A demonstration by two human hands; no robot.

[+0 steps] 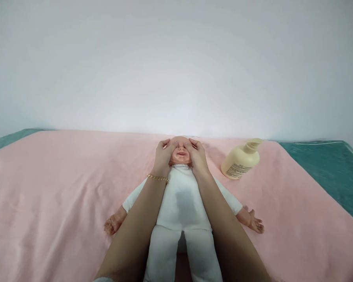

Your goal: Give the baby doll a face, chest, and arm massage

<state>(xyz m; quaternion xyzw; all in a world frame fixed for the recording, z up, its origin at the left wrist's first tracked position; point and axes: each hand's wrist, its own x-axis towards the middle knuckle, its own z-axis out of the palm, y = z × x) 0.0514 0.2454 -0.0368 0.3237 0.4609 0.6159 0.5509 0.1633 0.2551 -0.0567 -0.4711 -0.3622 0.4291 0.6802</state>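
A baby doll [176,184] with a white cloth body lies on its back, arms spread to both sides. My left hand [164,154] holds the left side of its head, the thumb resting over the eye area near the nose. On the opposite side, my right hand [197,154] grips the head in the same way. Fingers of both hands bend around the head's edges, and their tips are partly hidden. Between my thumbs the doll's nose and mouth show, while its eyes are covered. A gold chain bracelet [158,178] circles my left wrist.
A pale yellow pump bottle [240,160] stands to the right of the doll's head. Beneath everything spreads a pink cloth [61,196], wrinkled at left, over a green surface [326,168] visible at both far corners. A plain pale wall [176,66] rises behind.
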